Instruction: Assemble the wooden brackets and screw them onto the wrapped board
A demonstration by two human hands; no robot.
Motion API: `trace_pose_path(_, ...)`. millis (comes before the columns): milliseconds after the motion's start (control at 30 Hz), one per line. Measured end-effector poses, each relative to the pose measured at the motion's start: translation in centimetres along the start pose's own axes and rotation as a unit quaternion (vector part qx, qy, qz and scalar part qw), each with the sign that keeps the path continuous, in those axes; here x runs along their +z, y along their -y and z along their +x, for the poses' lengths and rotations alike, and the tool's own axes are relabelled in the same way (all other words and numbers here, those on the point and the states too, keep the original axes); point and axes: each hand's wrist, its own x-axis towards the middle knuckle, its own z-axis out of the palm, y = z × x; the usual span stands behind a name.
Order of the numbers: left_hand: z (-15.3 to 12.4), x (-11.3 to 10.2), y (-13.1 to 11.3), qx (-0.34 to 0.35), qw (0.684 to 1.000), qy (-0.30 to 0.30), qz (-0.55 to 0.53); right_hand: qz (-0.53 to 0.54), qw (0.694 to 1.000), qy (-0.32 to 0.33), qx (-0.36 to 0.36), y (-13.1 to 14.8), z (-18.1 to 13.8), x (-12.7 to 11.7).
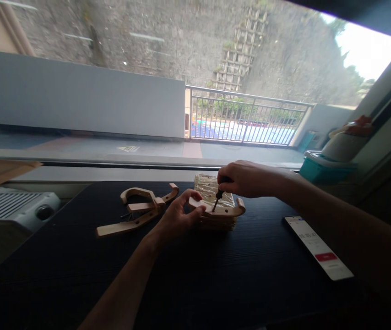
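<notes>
My right hand (234, 178) grips the dark handle of a screwdriver (218, 197), its fingers wrapped round it. The screwdriver's tip points down at a hole in a curved wooden piece (234, 211) with a hooked right end. My left hand (185, 211) pinches the left end of that piece between thumb and fingers. The piece lies against the near side of a woven, plastic-wrapped block (204, 184). Left of my left hand, several other bent wooden parts (123, 227) lie piled together, some with dark holes. Whether a screw sits under the tip is too small to tell.
A phone (319, 250) showing a timer lies on the dark table (195, 288) at the right. Left of the table stands a white ribbed appliance (13, 208). A teal container (326, 167) is on the sill at the right. A railing (247, 117) shows beyond the window.
</notes>
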Motion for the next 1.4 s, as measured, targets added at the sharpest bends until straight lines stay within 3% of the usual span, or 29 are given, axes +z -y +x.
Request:
trace_pose_path(300, 0.0, 0.1, 0.1, 0.005, 1.0, -0.008, 0.01, 0.017, 0.997, 0.003, -0.072, -0.2, 0.1, -0.6)
trace_pose_path(600, 0.0, 0.0, 0.1, -0.001, 1.0, 0.01, -0.019, -0.001, 0.999, -0.043, -0.01, 0.5, 0.7, 0.7)
trace_pose_path(967, 0.1, 0.1, 0.3, 0.015, 1.0, -0.001, 0.008, 0.012, 0.999, 0.002, -0.048, 0.0, 0.2, -0.1)
trace_pose_path(1400, 0.1, 0.2, 0.3, -0.003, 1.0, 0.005, -0.019, -0.013, 0.999, -0.034, 0.018, -0.1, 0.2, 0.8)
